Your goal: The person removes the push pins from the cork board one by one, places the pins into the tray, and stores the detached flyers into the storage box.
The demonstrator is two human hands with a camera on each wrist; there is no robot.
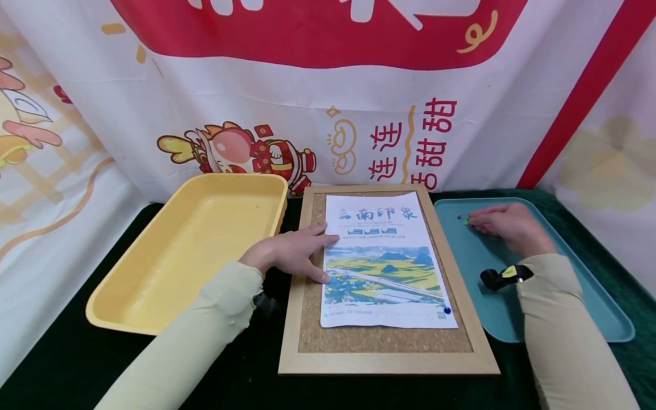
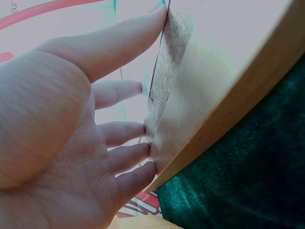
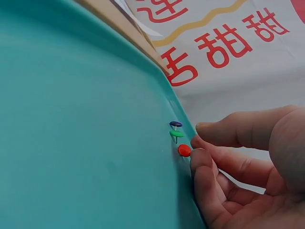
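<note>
My left hand rests with spread fingers on the left edge of a printed paper sheet, which lies on a wood-framed cork board. A blue push pin stands in the sheet's lower right corner. My right hand is over the far part of a teal tray, fingers bent. In the right wrist view a red push pin lies right at its fingertips, with a gap showing between thumb and index finger. Beside it are a green push pin and a dark blue one.
To the left stands a yellow plastic tub, close to the left forearm. Dark green cloth covers the table. A white printed curtain hangs right behind the board and trays.
</note>
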